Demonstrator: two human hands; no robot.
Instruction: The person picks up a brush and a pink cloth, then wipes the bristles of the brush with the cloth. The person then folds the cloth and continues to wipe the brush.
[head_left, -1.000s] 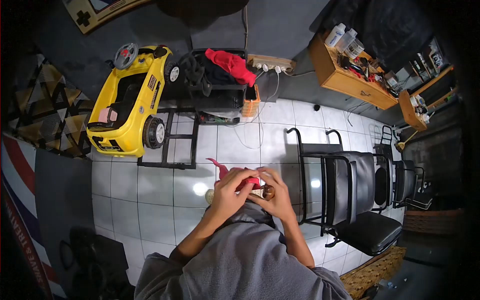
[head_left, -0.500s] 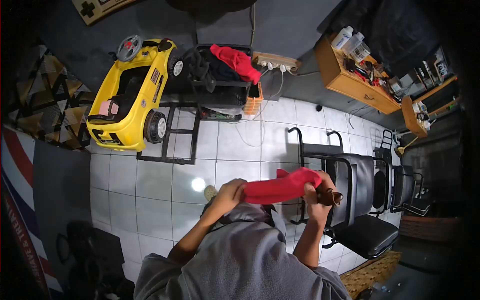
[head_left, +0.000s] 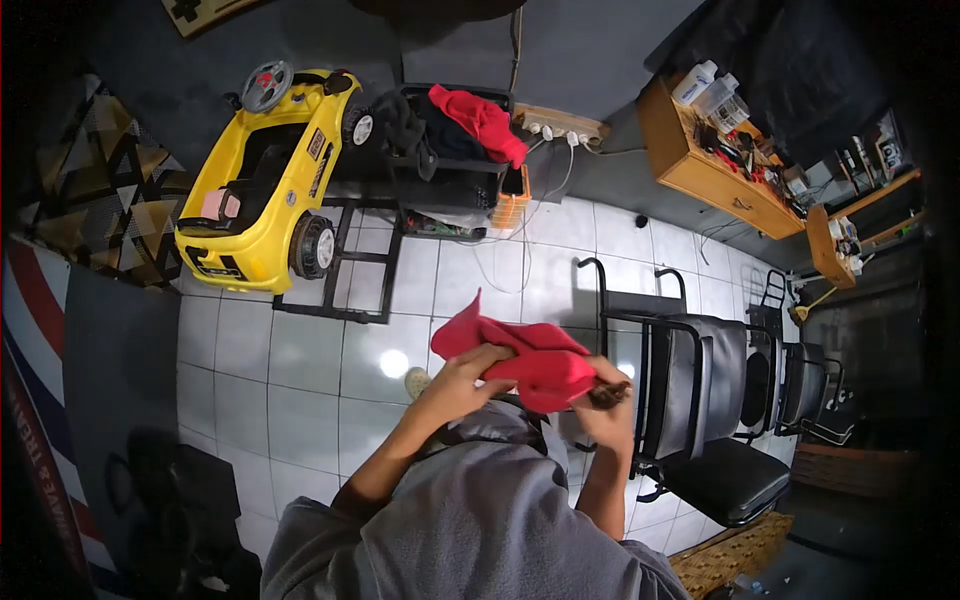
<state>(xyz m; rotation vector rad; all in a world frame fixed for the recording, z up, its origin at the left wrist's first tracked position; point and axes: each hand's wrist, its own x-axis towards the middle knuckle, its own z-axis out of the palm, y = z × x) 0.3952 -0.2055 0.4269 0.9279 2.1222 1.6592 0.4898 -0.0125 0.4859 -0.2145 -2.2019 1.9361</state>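
Note:
A red cloth (head_left: 525,360), partly folded, is held in front of my body between both hands. My left hand (head_left: 458,386) is closed on its left part, thumb and fingers pinching the fabric, and a pointed corner stands up beyond them. At the cloth's right end my right hand (head_left: 606,415) is closed, with its fingers partly behind the fabric. A small dark-brown thing (head_left: 609,394), blurred, sticks out at the right hand's fingers; what it is I cannot tell.
A yellow toy car (head_left: 265,180) rests on a black metal frame at left. Another red cloth (head_left: 482,125) lies on a dark crate beside it. Black chairs (head_left: 700,390) stand close on my right. A cluttered wooden drawer unit (head_left: 715,180) is at the upper right.
The cloth has gone from stretched out to bunched and folded, with one corner now raised at left. My right hand has come left and down, closer to my left hand.

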